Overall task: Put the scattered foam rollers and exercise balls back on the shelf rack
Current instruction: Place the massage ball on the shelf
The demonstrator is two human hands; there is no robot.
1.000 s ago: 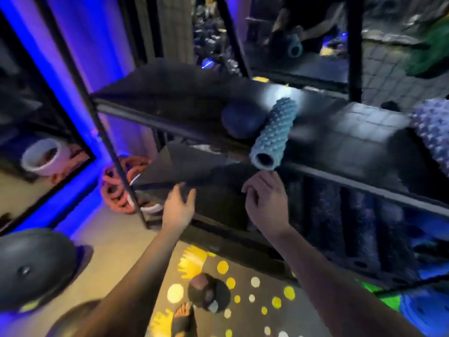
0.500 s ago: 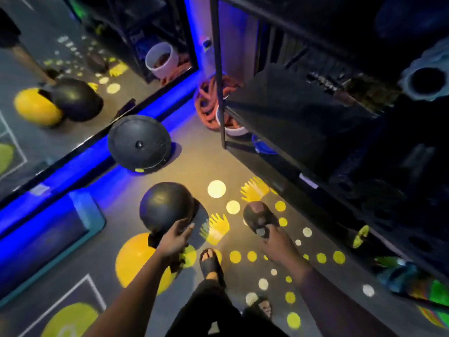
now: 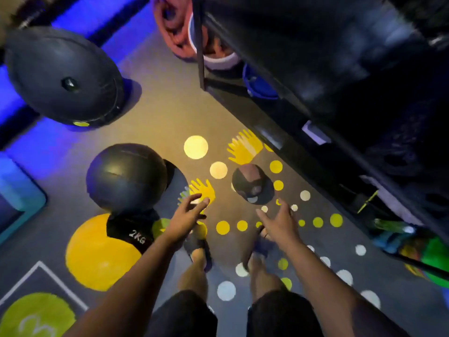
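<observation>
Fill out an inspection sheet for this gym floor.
Surface: grey floor, yellow dots and handprints.
Job's things: small ball, black ball, big ball and yellow 2 kg ball, all on the floor; rollers not discernible.
Clutter: white bucket by the rack post.
Grippers: left hand and right hand open, empty, near the small ball.
Cables: orange coil beside the bucket, kind unclear.
Surroundings: rack at right, dark; blue light at left.

Both hands [image 3: 187, 215] [image 3: 279, 221] reach down, fingers spread.
</observation>
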